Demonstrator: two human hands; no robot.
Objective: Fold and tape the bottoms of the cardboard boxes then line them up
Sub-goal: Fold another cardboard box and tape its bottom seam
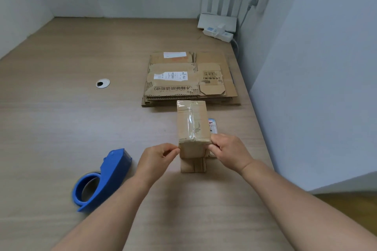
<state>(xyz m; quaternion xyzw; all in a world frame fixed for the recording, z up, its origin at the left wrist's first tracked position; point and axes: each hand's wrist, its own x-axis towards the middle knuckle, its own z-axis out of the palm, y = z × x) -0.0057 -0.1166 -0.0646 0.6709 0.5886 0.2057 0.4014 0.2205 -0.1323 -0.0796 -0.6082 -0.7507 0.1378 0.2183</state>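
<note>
A small brown cardboard box [192, 126] stands on the wooden table [61, 118] with its taped bottom facing up; clear tape runs along its middle seam. My right hand [229, 153] grips the box's near right corner. My left hand [157, 158] pinches at the near left edge of the box, fingertips together at the tape end. A stack of flattened cardboard boxes [189, 79] lies just behind it. The blue tape dispenser [102, 179] lies on the table to the left of my left forearm.
A white router [217, 21] and a power strip [218, 33] sit at the back right corner by the wall. A round cable hole [102, 83] is in the table at the left. A small printed packet [212, 126] lies right of the box. The wall runs close along the right.
</note>
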